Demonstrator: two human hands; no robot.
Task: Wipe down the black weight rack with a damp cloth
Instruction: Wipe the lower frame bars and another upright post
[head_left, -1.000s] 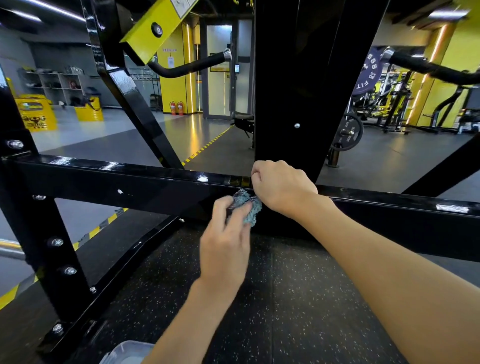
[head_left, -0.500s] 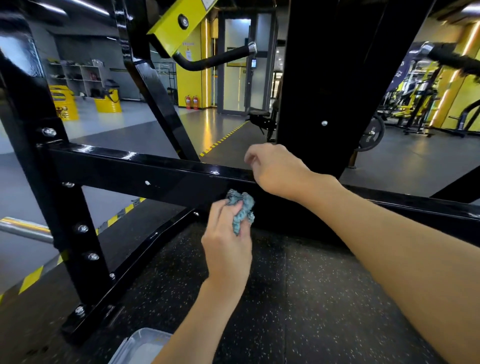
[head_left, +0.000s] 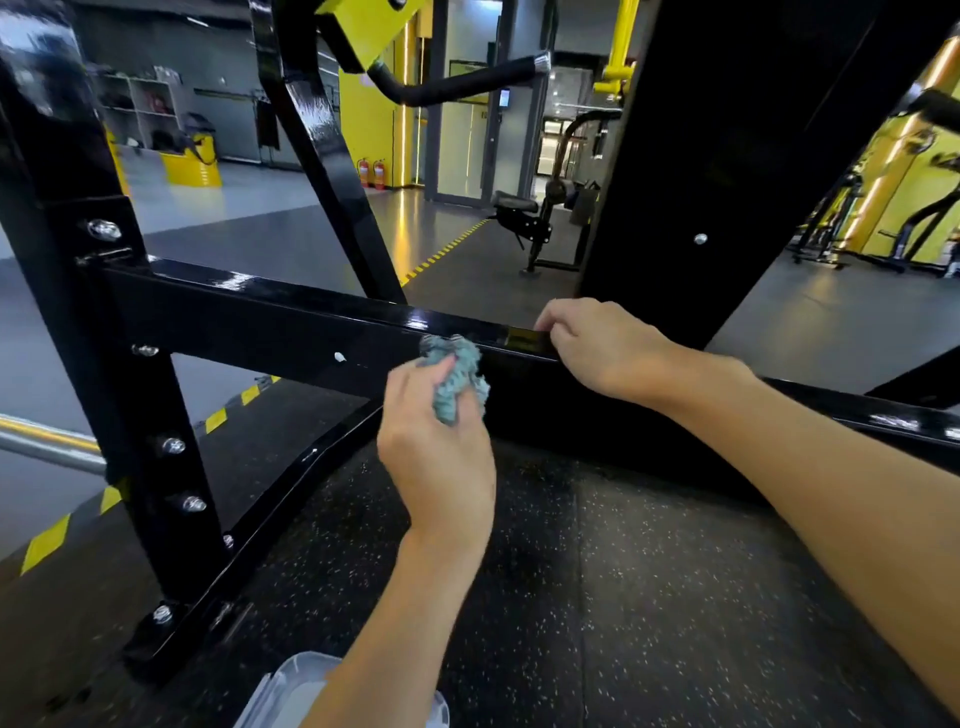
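The black weight rack fills the view, with its glossy horizontal crossbar (head_left: 249, 317) running from a bolted left post (head_left: 150, 415) to the right. My left hand (head_left: 436, 462) grips a crumpled blue cloth (head_left: 457, 374) and holds it against the crossbar's front face, just below the top edge. My right hand (head_left: 602, 348) sits a little to the right on the crossbar, fingers curled over its top edge. A wide black upright (head_left: 727, 156) rises behind the right hand.
A clear plastic container (head_left: 296, 686) stands on the speckled black rubber floor (head_left: 623, 597) below my left forearm. A silver bar (head_left: 47, 452) sticks in from the left. A padded black handle (head_left: 457, 83) on a yellow arm hangs overhead. Other gym machines stand far behind.
My left hand has slid the cloth to the left along the crossbar, away from my right hand, and up to its top edge. The right hand stays on the bar.
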